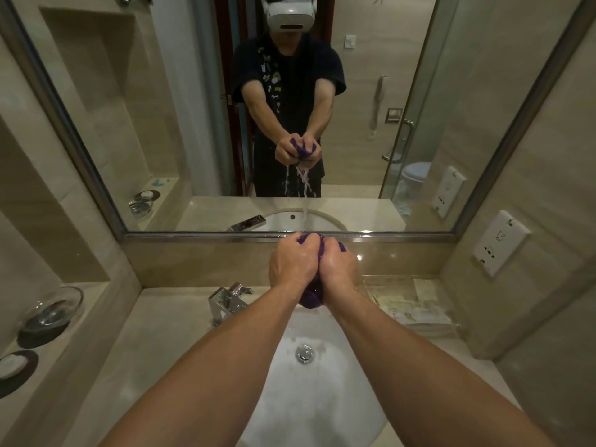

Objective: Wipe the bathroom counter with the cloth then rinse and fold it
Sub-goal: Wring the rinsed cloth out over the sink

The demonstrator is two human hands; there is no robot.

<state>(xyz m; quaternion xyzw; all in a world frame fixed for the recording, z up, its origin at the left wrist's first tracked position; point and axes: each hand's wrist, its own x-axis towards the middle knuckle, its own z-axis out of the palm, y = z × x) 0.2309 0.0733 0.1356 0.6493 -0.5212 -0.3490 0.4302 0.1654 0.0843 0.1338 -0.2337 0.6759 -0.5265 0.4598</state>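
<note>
Above the white sink [322,398], both hands meet with arms stretched forward, squeezing a purple cloth [311,300] bunched into a wad between them. Left hand [292,264] has its fingers curled tight round the cloth's upper part; right hand [340,264] presses against it from the other side, fingers likewise wrapped round the cloth, skin wet and shiny. Cloth shows at the top between the knuckles and bulges out below the wrists. Reflected in the mirror [193,124], water streams down from the wad toward the basin. A chrome tap [229,301] stands on the counter [167,343] just left of the hands. Glass dishes [51,312] sit on the ledge at far left, and a clear tray [416,304] of packets lies to the right, below a wall socket [500,241].
</note>
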